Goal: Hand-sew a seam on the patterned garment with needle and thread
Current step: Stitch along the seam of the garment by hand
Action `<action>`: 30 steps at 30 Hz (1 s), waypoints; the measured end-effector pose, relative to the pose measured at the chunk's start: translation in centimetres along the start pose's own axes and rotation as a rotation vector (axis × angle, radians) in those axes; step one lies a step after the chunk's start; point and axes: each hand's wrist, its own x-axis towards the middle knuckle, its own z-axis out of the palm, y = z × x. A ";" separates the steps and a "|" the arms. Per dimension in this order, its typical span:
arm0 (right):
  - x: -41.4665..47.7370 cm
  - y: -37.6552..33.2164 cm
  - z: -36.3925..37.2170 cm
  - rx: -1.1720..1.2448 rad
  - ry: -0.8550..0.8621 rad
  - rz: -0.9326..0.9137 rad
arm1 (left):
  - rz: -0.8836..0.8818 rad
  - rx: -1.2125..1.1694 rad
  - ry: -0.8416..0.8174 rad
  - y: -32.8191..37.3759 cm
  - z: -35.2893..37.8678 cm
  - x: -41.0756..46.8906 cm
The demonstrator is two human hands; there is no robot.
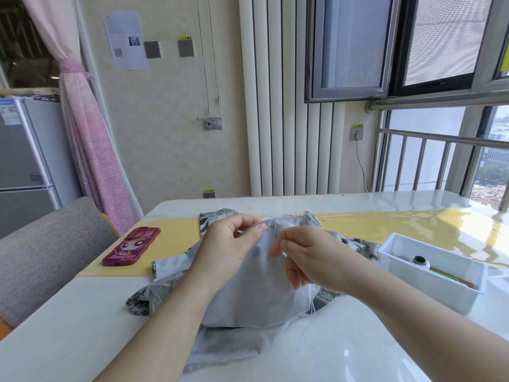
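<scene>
White glossy table by a window carries the garment, which lies heaped at its middle, pale inner side up and grey pattern showing round the edges. The left hand pinches a raised fold at the garment's far edge, thumb and forefinger closed on the cloth. The right hand, just beside it, pinches the needle, whose tip points up towards that fold. Thread trails from the needle down the garment's near right side, its loose end hanging over the cloth. So the needle is threaded and sewing seems under way, likely mid-stitch. Finished stitches are too fine to make out, so how much seam remains cannot be told, and knotting and cutting are probably yet to come. Left of the garment lies a phone; right of it, a box holding a spool
</scene>
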 end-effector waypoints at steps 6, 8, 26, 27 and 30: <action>0.0 -0.2 -0.1 0.004 -0.006 0.002 | 0.004 0.000 0.005 0.3 -0.1 -0.1; 0.0 -0.2 -0.1 0.002 -0.006 0.005 | 0.007 0.001 0.005 0.3 -0.2 -0.1; 0.0 -0.6 -0.5 -0.019 -0.016 0.024 | 0.014 0.010 0.004 0.0 0.0 0.0; 0.0 -0.7 -0.5 -0.019 -0.018 0.024 | 0.013 0.013 0.002 0.0 0.0 0.0; 0.0 -0.7 -0.5 -0.029 -0.021 0.025 | 0.014 0.018 -0.001 0.0 0.1 0.0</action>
